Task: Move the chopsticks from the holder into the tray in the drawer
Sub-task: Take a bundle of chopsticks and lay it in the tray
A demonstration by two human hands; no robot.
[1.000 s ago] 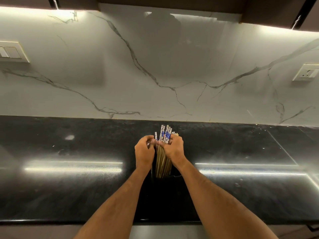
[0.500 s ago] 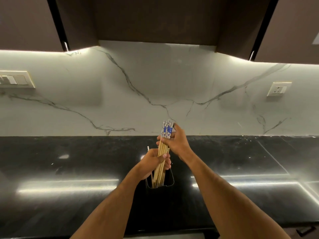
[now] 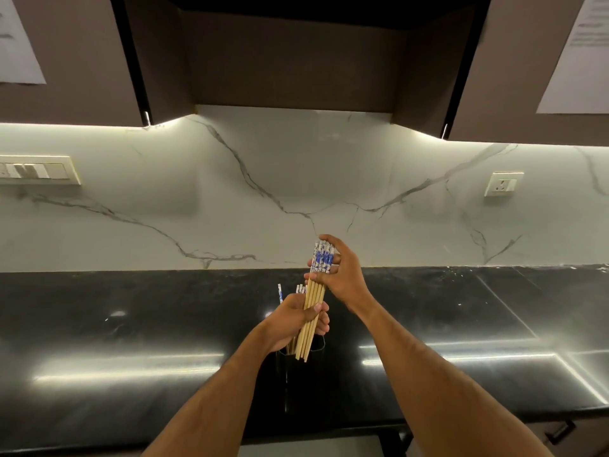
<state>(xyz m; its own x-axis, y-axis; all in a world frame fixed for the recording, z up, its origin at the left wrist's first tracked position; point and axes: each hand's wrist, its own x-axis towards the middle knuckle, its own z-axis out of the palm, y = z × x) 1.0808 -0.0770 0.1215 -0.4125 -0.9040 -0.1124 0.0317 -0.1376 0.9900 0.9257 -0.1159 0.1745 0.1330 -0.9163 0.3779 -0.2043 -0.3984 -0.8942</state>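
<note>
A bundle of wooden chopsticks with blue-and-white patterned tops is lifted out of the dark holder, its tips level with the rim. My right hand grips the patterned top end. My left hand is wrapped around the lower shafts. A few more chopsticks still stand in the holder behind my left hand. The holder is dark against the black counter and mostly hidden by my left forearm. The drawer and its tray are out of view.
The black glossy countertop runs the full width, backed by a white marble wall. Dark cabinets hang overhead. A switch plate sits left and a socket right. A drawer handle shows low right.
The bundle has risen out of the holder, its tips now at the rim. My left hand shifted from the tops down onto the shafts. The camera has tilted upward.
</note>
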